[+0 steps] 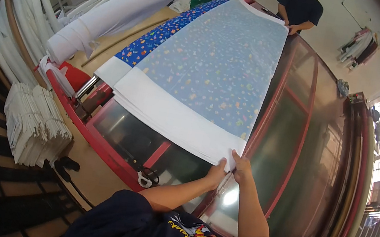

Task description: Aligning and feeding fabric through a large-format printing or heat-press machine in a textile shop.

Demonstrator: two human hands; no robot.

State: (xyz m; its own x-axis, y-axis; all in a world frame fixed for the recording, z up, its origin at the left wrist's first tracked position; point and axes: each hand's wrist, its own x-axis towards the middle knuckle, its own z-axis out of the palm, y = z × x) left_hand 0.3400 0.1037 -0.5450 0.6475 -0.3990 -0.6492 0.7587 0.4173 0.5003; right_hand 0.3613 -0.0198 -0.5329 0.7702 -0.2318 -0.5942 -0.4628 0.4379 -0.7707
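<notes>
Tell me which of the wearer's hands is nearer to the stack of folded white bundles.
Left. The left hand grips the near right corner of the white-bordered sheet, well to the right of the bundles; the right hand holds that corner farther right.

Our left hand (215, 175) and right hand (241, 170) pinch side by side, thumbs (223, 163) uppermost, forearms (253, 209) slanting toward the grip.

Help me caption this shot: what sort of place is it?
Probably a textile or printing workshop: a big white roll, a patterned sheet and a long red-framed table suggest it.
</notes>
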